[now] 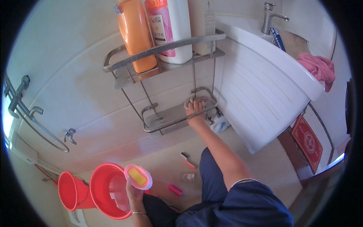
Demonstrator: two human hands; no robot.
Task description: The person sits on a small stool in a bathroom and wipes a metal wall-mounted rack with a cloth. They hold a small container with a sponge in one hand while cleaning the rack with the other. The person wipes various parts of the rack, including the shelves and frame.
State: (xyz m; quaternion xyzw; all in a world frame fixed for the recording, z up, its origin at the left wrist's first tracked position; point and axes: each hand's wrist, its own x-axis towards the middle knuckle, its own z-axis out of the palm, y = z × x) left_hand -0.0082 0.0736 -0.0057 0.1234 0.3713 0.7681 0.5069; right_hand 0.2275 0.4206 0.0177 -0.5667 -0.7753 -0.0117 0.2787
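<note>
In my left hand (134,193) is a pink soap dish (150,183) with a yellow bar of soap (137,176) in it, held beside the rim of a large red bucket (97,195). My right hand (195,112) reaches over the front rail onto the lower tier (170,114) of a metal wall rack. Its fingers press a wadded, pale cloth (188,101) against the right end of that tier. How much cloth lies beneath the palm is hidden.
Above, an orange bottle (137,37) and a white pump bottle (181,34) stand on the upper tier (122,78). A white washbasin cabinet (261,93) flanks the rack. On the floor lie a brush (187,161) and a pink object (175,189). A smaller red bucket (68,190) stands left.
</note>
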